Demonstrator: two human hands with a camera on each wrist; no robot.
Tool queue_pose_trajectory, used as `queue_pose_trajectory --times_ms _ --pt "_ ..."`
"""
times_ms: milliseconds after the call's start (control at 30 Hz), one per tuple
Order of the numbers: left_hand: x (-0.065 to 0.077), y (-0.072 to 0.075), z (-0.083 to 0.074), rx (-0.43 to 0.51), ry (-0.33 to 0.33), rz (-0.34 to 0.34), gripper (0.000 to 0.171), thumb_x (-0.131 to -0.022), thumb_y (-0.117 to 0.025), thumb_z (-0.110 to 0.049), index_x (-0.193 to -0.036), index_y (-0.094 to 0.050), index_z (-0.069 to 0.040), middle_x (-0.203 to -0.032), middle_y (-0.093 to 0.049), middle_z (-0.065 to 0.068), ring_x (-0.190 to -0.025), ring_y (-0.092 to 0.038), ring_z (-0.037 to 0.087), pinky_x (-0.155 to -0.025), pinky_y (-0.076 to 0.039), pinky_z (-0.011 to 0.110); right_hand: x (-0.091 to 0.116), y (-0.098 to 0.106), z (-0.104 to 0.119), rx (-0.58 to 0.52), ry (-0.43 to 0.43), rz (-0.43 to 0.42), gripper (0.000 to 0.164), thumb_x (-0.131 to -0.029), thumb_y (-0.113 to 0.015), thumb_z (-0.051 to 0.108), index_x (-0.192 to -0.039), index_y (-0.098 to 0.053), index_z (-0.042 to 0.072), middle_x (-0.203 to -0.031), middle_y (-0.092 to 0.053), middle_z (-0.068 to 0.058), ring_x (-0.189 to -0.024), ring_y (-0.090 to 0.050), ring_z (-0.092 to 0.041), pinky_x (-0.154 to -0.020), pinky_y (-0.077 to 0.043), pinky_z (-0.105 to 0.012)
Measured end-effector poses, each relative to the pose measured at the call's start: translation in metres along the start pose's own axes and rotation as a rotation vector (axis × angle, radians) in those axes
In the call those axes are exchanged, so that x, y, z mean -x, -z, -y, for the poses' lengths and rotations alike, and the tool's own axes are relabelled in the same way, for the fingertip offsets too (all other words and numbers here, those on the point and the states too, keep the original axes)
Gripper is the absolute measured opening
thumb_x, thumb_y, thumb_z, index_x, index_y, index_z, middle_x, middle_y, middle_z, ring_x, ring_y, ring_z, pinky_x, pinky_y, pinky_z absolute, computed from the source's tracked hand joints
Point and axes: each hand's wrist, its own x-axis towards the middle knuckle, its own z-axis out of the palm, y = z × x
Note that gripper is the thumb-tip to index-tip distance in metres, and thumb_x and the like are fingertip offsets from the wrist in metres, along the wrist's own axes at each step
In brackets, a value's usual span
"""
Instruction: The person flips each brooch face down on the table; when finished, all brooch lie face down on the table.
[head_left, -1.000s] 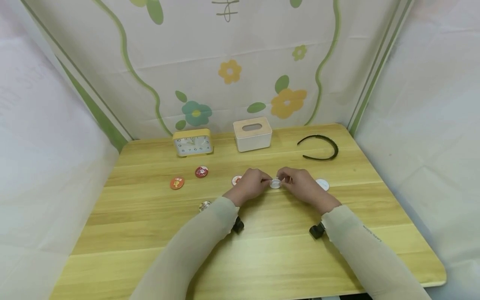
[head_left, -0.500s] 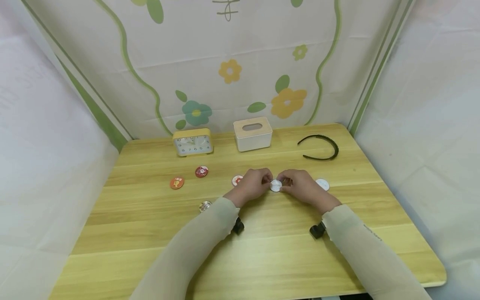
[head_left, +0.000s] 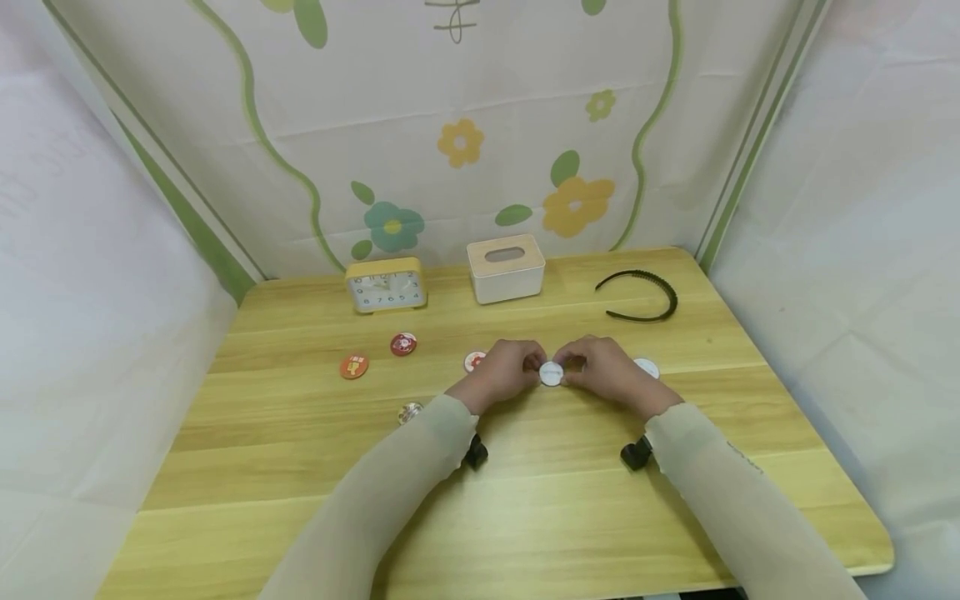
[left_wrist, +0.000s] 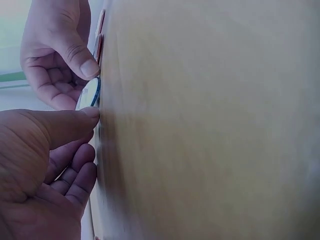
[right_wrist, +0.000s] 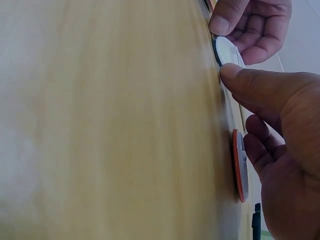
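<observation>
A round pin badge [head_left: 551,373] lies low at the tabletop between both hands, its white back facing up and its rim dark blue in the wrist views. My left hand [head_left: 512,367] pinches its left edge, thumb in front. From the opposite side my right hand [head_left: 603,367] holds the right edge between thumb and fingers. In the right wrist view, a second badge [right_wrist: 240,166] with a red rim lies beside my right hand, also white side up. A white badge with a red print [head_left: 474,361] is partly hidden behind my left hand.
Left of the hands lie an orange badge [head_left: 354,366], a dark red badge [head_left: 403,343] and a shiny badge [head_left: 410,412] partly covered by the left sleeve. A yellow clock [head_left: 387,286], a tissue box [head_left: 506,269] and a black headband [head_left: 666,296] stand or lie farther back.
The badge between my hands has gone from a tilted, nearly edge-on pose to lying flatter, its white back now showing. It has come slightly nearer. Both forearms stay almost still.
</observation>
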Motion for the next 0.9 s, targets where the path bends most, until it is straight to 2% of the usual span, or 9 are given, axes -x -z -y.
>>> queue_pose_trajectory --times_ms 300,600,900 --pt "-0.0001 0.0000 -0.0019 -0.028 0.027 0.025 0.020 -0.098 -0.083 -0.010 -0.118 -0.082 -0.013 -0.112 -0.082 0.000 -0.106 -0.074 0.012 -0.099 -0.059 0.031 -0.0019 0.0027 -0.0013 0.010 0.046 0.044 0.025 -0.093 -0.090 0.022 -0.118 -0.084 0.022 -0.121 -0.079 0.003 -0.122 -0.067 -0.025 -0.107 -0.055 -0.052" --pt "-0.0008 -0.0013 -0.0052 -0.094 0.055 0.038 0.024 -0.099 -0.083 -0.013 -0.122 -0.083 -0.014 -0.116 -0.082 0.000 -0.109 -0.074 0.013 -0.100 -0.059 0.030 -0.0031 0.0032 -0.0026 0.027 0.108 0.070 0.025 -0.095 -0.088 0.023 -0.120 -0.084 0.023 -0.123 -0.079 0.005 -0.122 -0.067 -0.024 -0.109 -0.055 -0.051" --pt "-0.0001 0.0000 -0.0067 -0.125 0.035 0.033 0.024 -0.098 -0.083 -0.014 -0.122 -0.083 -0.014 -0.117 -0.082 -0.001 -0.109 -0.074 0.013 -0.099 -0.060 0.030 -0.0033 0.0049 -0.0005 0.062 0.146 0.086 0.026 -0.095 -0.087 0.020 -0.121 -0.084 0.023 -0.123 -0.079 0.006 -0.122 -0.068 -0.024 -0.110 -0.054 -0.051"
